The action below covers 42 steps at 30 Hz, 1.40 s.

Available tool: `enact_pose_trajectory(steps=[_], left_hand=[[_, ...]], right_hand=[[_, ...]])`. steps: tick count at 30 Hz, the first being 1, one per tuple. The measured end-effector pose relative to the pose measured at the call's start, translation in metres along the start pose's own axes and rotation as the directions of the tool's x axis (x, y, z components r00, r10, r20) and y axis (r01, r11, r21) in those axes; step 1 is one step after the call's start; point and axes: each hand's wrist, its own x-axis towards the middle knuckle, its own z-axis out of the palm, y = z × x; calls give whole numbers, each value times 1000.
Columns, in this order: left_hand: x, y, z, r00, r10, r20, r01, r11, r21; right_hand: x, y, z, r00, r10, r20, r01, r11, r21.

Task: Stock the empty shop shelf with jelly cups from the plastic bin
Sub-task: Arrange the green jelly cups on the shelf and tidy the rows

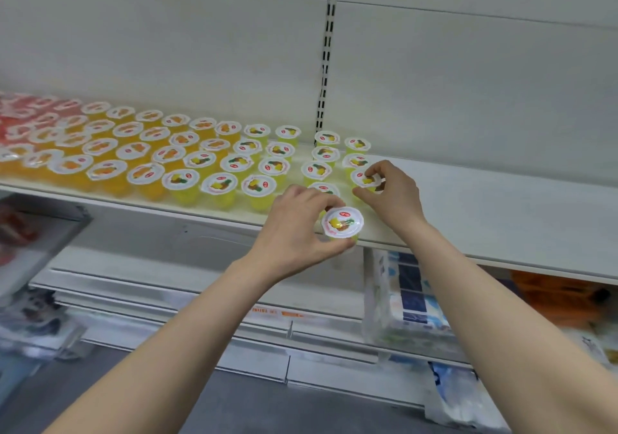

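L hand (294,229) has thumb + fingers curled round the wall of a yellow jelly cup (342,222), foil lid up, right at the shelf's front lip, at 3 o'clock of the palm. R hand (394,193), just beside at 1 o'clock, pinches the lid rim of a second cup (366,179) w/ thumb + forefinger. That one is on the shelf (485,206), front of the newest column. Can't tell if either base is fully down.

Outward: yellow cups (257,184) in rows at 10 o'clock, then orange cups (133,149), red cups (16,122) far off at 9. Bare shelf runs to 3 o'clock. Bin not in view.

Handling, my read: light, thin walls prob. flex if squeezed, and the foil is the weak bit. Take by the wall under the rim, don't press the lid. Smooth sides may slip, and a tipped cup could knock its neighbours.
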Motion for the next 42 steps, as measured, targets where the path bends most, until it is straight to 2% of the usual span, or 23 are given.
enact_pose_trajectory(steps=[7,13,19,25,28,32,42], left_hand=[[35,13,19,999,13,-43,-9,995,97],[55,5,41,998,-45,40,36,980,197],[59,6,49,997,-59,48,44,962,268],[62,5,41,992,-46,121,4,945,326],[62,3,27,995,-33,96,1,949,315],[63,-11,-6,1000,-27,7,23,947,319],[13,-99,-108,983,35,-180,70,836,544]], right_hand=[[1,15,-19,984,-110,141,113,993,-18],[4,33,-38,958,-218,188,254,947,-196],[10,41,-50,954,-253,164,292,908,-301],[17,32,-58,945,-303,119,326,880,-346],[24,21,-59,929,-353,114,369,851,-374],[29,-5,-52,877,-461,136,475,784,-399],[25,-112,14,692,-704,162,705,610,-362]])
